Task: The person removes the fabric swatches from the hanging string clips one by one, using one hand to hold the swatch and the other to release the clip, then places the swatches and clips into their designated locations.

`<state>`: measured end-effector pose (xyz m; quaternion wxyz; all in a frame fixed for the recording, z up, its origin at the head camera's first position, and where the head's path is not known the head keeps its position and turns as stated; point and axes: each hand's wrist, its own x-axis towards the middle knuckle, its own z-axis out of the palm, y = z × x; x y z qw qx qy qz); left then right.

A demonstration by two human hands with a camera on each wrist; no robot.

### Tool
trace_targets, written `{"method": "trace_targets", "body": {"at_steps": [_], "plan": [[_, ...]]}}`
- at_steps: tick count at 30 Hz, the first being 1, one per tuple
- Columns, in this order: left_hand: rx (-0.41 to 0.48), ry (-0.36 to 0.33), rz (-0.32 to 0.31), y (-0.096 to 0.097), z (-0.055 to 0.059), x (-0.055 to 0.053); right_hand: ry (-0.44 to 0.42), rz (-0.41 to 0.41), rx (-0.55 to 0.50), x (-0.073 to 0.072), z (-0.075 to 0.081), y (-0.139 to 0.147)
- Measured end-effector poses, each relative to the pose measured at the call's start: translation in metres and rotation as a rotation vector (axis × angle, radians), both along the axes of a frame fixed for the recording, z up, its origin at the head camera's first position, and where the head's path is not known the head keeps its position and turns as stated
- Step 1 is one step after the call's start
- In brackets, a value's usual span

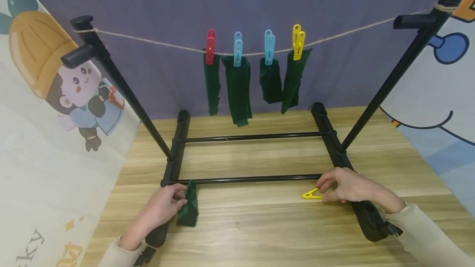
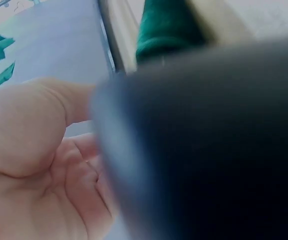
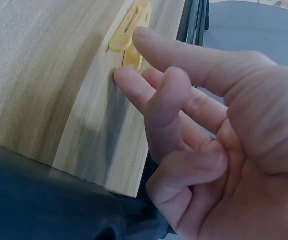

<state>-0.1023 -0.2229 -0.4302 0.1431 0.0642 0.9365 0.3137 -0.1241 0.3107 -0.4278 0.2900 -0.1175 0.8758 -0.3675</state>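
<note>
My left hand [image 1: 162, 207] pinches a small dark green cloth piece [image 1: 189, 209] near the rack's left foot. In the left wrist view a blurred dark shape covers the fingertips, and the green cloth [image 2: 164, 30] shows beyond it. A yellow clothespin [image 1: 311, 195] is pinched by its handle ends between the thumb and a finger of my right hand [image 1: 346, 184], low over the table by the right foot. The right wrist view shows the clothespin [image 3: 131, 27] at the fingertips, with the other fingers curled. Whether it touches the table, I cannot tell.
Above, a string [image 1: 148, 40] spans the black rack [image 1: 130, 90]. Green cloth strips [image 1: 237, 90] hang from it under a red clothespin [image 1: 210, 46], blue clothespins [image 1: 238, 48] and a yellow clothespin [image 1: 298, 42]. Crossbars [image 1: 252, 179] join the feet on the wooden table [image 1: 259, 234].
</note>
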Motion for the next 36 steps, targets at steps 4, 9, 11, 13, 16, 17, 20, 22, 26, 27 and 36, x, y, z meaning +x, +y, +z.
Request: {"method": "trace_targets", "body": {"at_steps": [4, 9, 11, 13, 16, 17, 20, 22, 26, 27, 36], "plan": [[-0.008, 0.02, -0.011, -0.006, 0.003, -0.001, -0.007, -0.001, -0.005, 0.0, -0.001, 0.0], [0.0, 0.015, -0.039, -0.011, 0.005, -0.003, 0.003, 0.005, 0.0, -0.001, 0.0, -0.001], [0.016, 0.006, -0.057, -0.013, 0.005, -0.004, 0.004, 0.005, 0.002, 0.0, 0.001, -0.002], [0.028, 0.011, -0.097, -0.015, 0.005, -0.004, 0.003, 0.005, 0.002, 0.0, 0.001, -0.002], [0.039, 0.038, -0.142, -0.016, 0.004, -0.004, 0.001, 0.005, 0.0, 0.0, 0.001, -0.002], [0.039, 0.056, -0.151, -0.016, 0.003, -0.004, 0.001, 0.005, -0.001, 0.0, 0.001, -0.002], [0.059, 0.091, -0.164, -0.015, 0.001, -0.005, 0.003, 0.004, -0.005, 0.0, 0.001, -0.002], [0.073, 0.09, -0.189, -0.014, -0.001, -0.005, 0.001, 0.002, -0.006, 0.0, 0.0, -0.002], [0.083, 0.022, -0.259, -0.01, -0.005, -0.004, -0.003, -0.005, -0.004, 0.0, 0.0, 0.0], [0.075, 0.001, -0.264, -0.009, -0.005, -0.003, -0.002, -0.005, -0.004, 0.0, 0.0, 0.0], [-0.041, -0.052, -0.217, -0.003, -0.005, -0.001, -0.007, 0.004, -0.02, -0.001, 0.0, -0.001]]}}
